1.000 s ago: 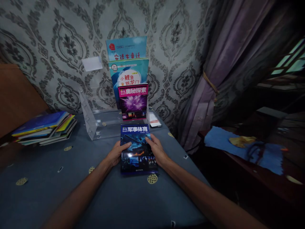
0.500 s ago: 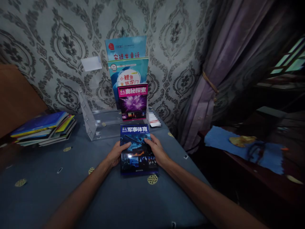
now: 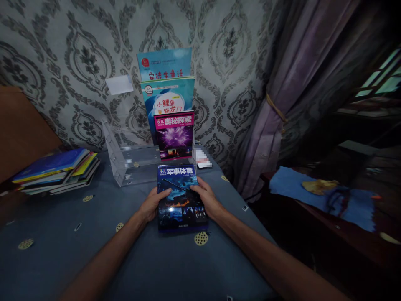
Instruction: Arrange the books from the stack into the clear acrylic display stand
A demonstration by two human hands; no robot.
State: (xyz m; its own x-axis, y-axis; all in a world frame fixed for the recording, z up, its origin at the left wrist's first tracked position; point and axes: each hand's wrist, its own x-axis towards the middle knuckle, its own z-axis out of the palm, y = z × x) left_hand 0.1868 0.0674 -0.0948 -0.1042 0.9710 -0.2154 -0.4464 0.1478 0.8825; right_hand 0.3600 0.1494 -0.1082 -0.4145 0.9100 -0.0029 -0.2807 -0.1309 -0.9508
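Note:
Between my two hands is a dark blue book (image 3: 178,209) with white lettering and military pictures on its cover. My left hand (image 3: 152,203) grips its left edge, thumb on the cover. My right hand (image 3: 206,195) holds the right edge the same way; the fingers beneath are hidden. Just beyond stands a clear tiered display rack (image 3: 114,152). On its right side are a magenta-topped book (image 3: 174,138), a light blue book (image 3: 184,90) behind it, and another blue book (image 3: 175,58) at the back. The held book's top lies close to the rack's front.
A stack of books (image 3: 59,171) lies left on the patterned blue tablecloth (image 3: 78,259). A brown box or board (image 3: 25,129) stands behind it. A partly blurred white item (image 3: 203,161) sits right of the rack. Beyond the table's right edge are a tied curtain (image 3: 266,121) and a blue cloth (image 3: 285,184).
The view has shifted very slightly. Both hands keep their grip on the dark blue book, which stays in nearly the same place.

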